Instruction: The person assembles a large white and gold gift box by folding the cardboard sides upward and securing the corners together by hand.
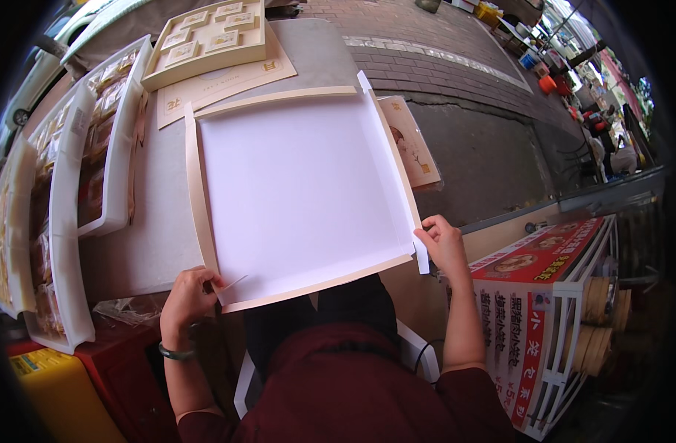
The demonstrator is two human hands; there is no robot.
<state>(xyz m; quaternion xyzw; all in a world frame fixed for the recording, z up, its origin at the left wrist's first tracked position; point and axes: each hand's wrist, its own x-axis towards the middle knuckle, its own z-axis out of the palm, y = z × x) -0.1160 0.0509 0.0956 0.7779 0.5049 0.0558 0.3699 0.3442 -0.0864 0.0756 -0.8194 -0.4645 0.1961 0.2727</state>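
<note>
A large, shallow cardboard box piece (pixel 301 184) lies in front of me, white inside with narrow cream borders folded along its sides. At the near left corner, my left hand (pixel 184 301) is closed, thumb and fingers pinching the cardboard beside a thin white sliver. My right hand (pixel 444 247) pinches the edge close to the near right corner, where a narrow white flap (pixel 422 253) sticks out. Another flap end stands out at the far right corner. The near border overhangs the table edge above my lap.
On the left stand white plastic trays (pixel 61 214) of wrapped items. A cream box (pixel 205 44) with small packs rests on a printed card sheet (pixel 279 66) at the back. A wrapped printed packet (pixel 410 140) lies to the right. Beyond is a red-and-white sign rack (pixel 533 295).
</note>
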